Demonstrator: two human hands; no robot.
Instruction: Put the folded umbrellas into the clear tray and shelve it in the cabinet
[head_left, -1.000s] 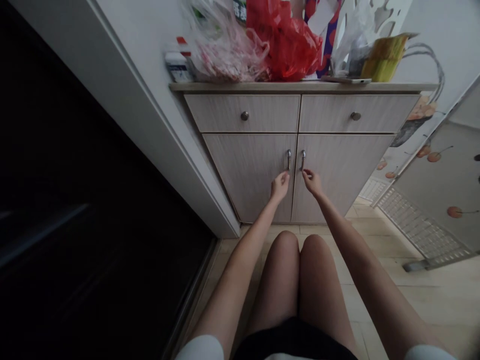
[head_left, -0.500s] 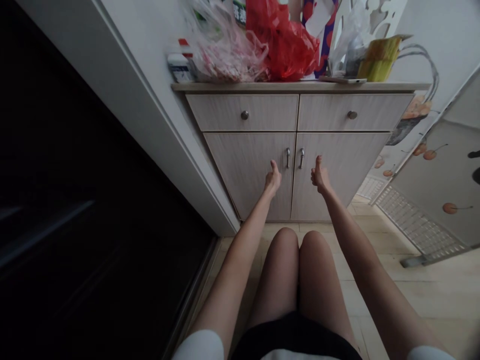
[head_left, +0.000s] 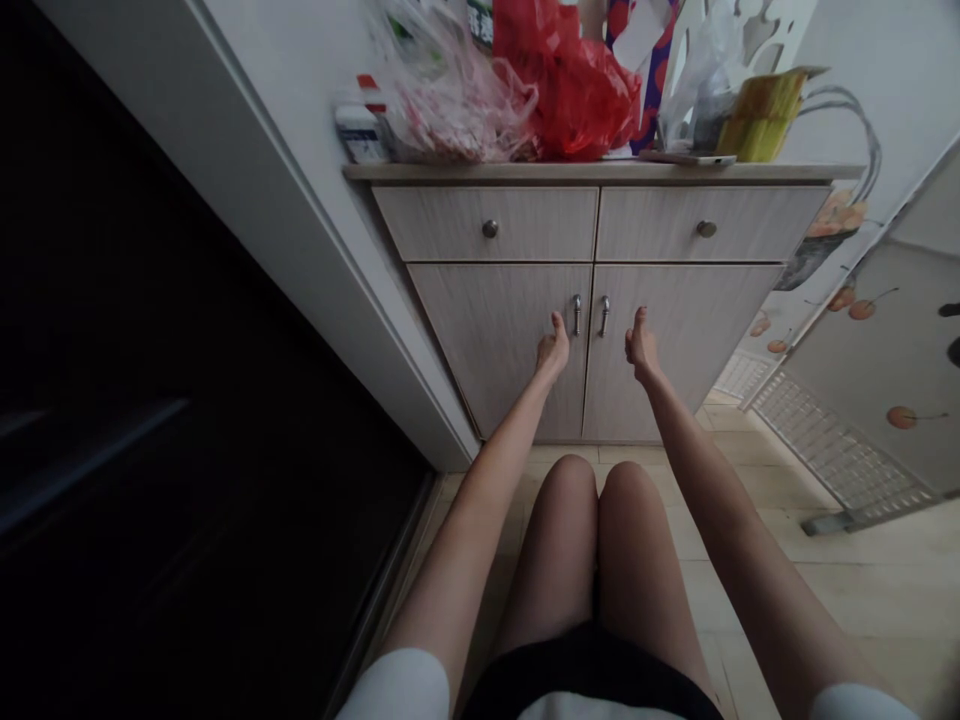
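Both arms reach out toward a pale wood-grain cabinet (head_left: 480,345). My left hand (head_left: 553,350) is in front of its left door, thumb pointing up and fingers curled in, holding nothing. Just right of that thumb is the left metal door handle (head_left: 577,314), which the hand does not appear to touch. My right hand (head_left: 641,348) makes the same thumb-up fist before the right door (head_left: 697,340), also with nothing in it. The right door handle (head_left: 604,316) stands a little to its left. Both doors and both drawers are closed.
On the cabinet top (head_left: 600,172) lie a clear plastic bag (head_left: 457,110), a red plastic bag (head_left: 570,100), a white bottle (head_left: 361,133) and a yellow package (head_left: 765,115). A dark doorway (head_left: 187,450) is at the left, a cherry-patterned screen (head_left: 862,380) at the right.
My left hand has moved slightly up and right, closer to the left handle. My right hand has shifted very slightly up. Both stay closed with thumbs up.
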